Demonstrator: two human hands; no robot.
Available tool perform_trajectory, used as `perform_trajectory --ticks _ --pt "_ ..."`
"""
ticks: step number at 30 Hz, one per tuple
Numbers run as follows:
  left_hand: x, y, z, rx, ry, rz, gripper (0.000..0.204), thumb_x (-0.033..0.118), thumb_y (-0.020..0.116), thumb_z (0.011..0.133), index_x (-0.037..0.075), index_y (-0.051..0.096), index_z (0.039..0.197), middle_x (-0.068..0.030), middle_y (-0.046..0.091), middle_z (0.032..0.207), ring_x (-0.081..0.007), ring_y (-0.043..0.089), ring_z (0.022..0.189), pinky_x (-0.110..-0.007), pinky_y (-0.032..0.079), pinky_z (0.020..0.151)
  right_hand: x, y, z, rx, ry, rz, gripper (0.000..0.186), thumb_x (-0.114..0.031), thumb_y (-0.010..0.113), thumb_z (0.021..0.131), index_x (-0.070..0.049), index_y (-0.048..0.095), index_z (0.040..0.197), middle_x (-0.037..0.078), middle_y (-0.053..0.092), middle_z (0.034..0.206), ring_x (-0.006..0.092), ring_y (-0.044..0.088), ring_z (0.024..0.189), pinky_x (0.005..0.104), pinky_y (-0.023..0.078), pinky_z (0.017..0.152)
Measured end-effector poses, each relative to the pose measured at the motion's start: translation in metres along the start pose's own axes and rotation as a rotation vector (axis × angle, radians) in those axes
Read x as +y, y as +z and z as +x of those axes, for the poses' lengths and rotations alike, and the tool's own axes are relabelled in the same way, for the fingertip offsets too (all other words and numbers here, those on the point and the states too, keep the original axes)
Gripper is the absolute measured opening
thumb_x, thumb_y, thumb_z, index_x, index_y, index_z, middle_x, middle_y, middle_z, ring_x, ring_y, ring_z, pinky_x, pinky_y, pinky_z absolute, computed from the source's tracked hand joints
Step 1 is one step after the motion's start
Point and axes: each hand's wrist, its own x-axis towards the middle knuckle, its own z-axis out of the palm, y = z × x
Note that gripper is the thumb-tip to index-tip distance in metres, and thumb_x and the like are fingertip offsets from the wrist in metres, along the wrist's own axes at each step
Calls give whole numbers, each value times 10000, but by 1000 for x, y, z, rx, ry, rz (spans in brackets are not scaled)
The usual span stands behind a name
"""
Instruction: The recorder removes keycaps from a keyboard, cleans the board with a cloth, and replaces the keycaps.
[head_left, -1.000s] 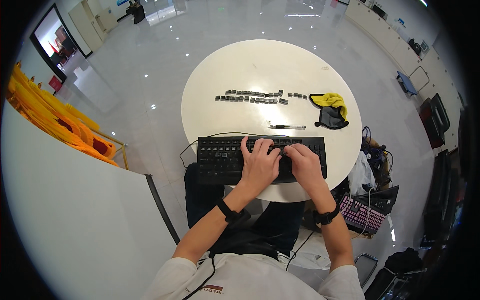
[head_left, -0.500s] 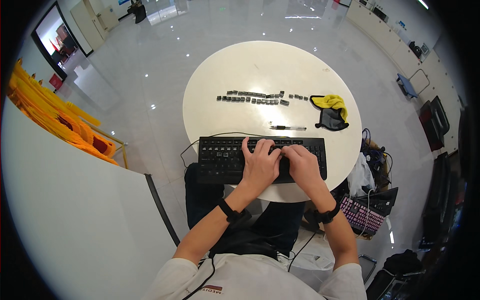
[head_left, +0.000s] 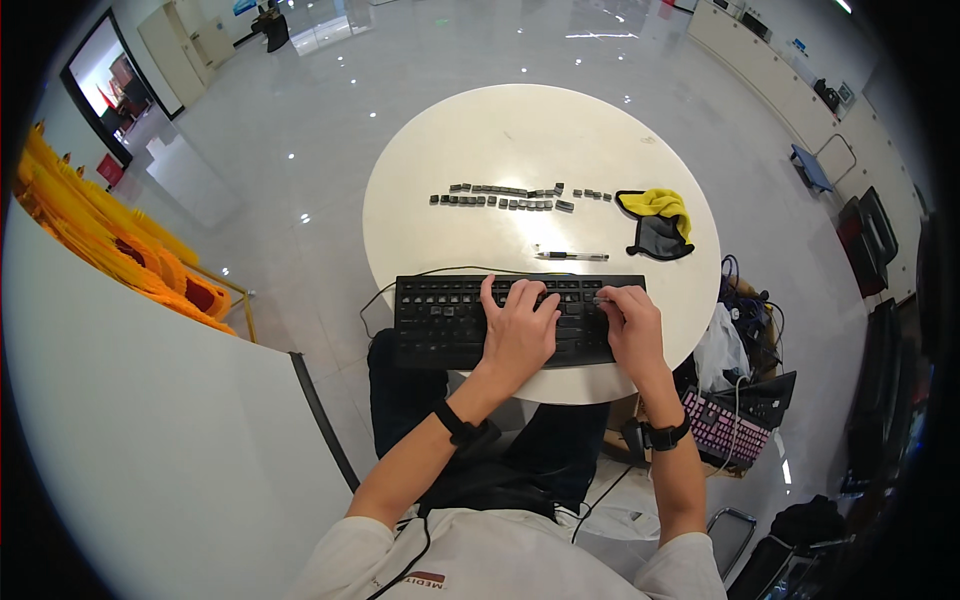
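A black keyboard (head_left: 430, 345) lies along the near edge of the round white table (head_left: 500, 130), some of its key places showing bare. My left hand (head_left: 518, 328) rests on its middle, fingers spread over the upper keys and nothing seen in them. Over the right part, my right hand (head_left: 632, 325) pinches a small dark keycap (head_left: 600, 300) between thumb and forefinger, slightly above the keys. Beyond the keyboard, several loose keycaps (head_left: 502, 189) lie in two uneven rows. Between those rows and the keyboard is a clear-barrelled pen (head_left: 572, 256).
A yellow and grey cloth (head_left: 662, 225) lies crumpled at the table's right. The keyboard's cable (head_left: 375, 293) loops off its left side. Down to the right are a pink-keyed keyboard (head_left: 725, 430), a white plastic bag (head_left: 722, 350) and tangled cables. A pale panel (head_left: 180, 420) stands at left.
My right hand has moved right, away from my left, and now shows a keycap in its pinch. My left hand stays on the keyboard, nearly unmoved.
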Motion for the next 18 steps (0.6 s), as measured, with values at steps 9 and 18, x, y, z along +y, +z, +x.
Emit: perform_trajectory --ticks 9,18 --pt "6 15 5 -15 48 -37 196 194 865 964 116 859 1143 -50 713 1216 -256 676 1247 -719 288 1260 -2 11 -5 6 -86 -34 260 75 785 929 -30 785 1167 136 791 1029 354 770 1009 456 634 864" --pt "9 15 7 -9 25 -29 185 177 861 956 108 834 1125 -55 714 1218 -262 679 1247 -721 292 1255 -7 10 4 -102 -308 -220 426 69 758 806 -18 763 1223 105 779 1106 313 776 1006 417 652 849"
